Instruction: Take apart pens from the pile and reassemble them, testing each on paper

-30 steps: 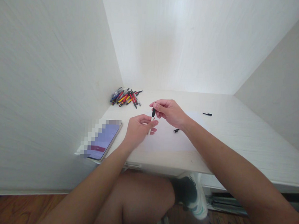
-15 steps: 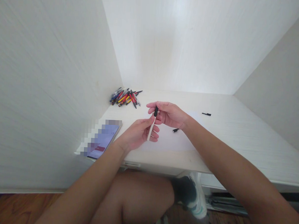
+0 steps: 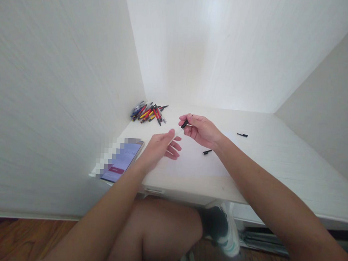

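Note:
My left hand [image 3: 161, 146] grips the pale barrel of a pen [image 3: 175, 136] between thumb and fingers, its lower fingers spread over the paper. Up and to the right, my right hand [image 3: 201, 130] pinches a black pen cap [image 3: 185, 124] at the upper end of that pen. Whether the cap still sits on the pen or is just off it, I cannot tell. Beneath both hands lies a white sheet of paper [image 3: 195, 164]. A loose black cap [image 3: 207, 152] rests on the sheet by my right wrist, and another black cap [image 3: 242, 135] lies farther right.
A pile of mixed pens [image 3: 148, 113] sits in the back left corner of the white desk [image 3: 276, 158]. At the left edge lies a phone [image 3: 122, 159] with its screen lit, partly blurred out. White panels close in the left, back and right.
The pen has tilted more toward the right in my hands. My left hand has moved slightly left and up, and the black cap has turned in my right fingers. The view has shifted slightly.

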`<action>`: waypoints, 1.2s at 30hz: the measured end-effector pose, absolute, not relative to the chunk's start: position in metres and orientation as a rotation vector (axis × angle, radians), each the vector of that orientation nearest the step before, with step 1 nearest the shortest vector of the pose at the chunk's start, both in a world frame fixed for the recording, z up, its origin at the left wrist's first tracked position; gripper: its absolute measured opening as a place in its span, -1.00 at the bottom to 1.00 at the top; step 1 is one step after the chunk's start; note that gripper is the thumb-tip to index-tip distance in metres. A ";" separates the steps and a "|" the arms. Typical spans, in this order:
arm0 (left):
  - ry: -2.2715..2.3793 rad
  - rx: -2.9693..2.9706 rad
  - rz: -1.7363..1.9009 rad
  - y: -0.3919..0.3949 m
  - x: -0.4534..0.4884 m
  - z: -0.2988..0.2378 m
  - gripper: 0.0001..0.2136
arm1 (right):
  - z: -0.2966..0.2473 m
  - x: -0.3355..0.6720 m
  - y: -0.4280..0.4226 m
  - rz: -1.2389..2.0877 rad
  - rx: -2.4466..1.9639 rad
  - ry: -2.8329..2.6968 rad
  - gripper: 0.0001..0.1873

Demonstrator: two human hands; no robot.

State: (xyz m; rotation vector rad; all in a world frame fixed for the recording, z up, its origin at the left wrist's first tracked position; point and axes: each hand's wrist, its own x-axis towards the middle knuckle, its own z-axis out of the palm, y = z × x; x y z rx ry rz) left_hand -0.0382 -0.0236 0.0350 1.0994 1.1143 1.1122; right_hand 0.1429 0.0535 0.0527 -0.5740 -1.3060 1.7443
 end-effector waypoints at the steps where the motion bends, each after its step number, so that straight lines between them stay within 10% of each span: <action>1: 1.017 1.023 1.035 -0.024 -0.043 0.035 -0.49 | 0.054 0.145 0.054 1.742 -0.566 -1.287 -0.71; 16: 1.335 1.233 1.405 -0.027 -0.023 0.025 -0.63 | 0.050 0.148 0.060 1.732 -0.548 -1.248 -0.71; 21: 0.860 1.081 0.913 -0.029 -0.037 0.028 -0.43 | 0.055 0.153 0.058 1.814 -0.527 -1.238 -0.73; 30: 1.281 1.273 1.273 -0.024 -0.024 0.017 -0.78 | 0.051 0.145 0.059 1.769 -0.565 -1.218 -0.76; 36: 1.097 1.212 1.141 -0.024 -0.027 0.015 -0.57 | 0.054 0.149 0.057 1.770 -0.554 -1.295 -0.74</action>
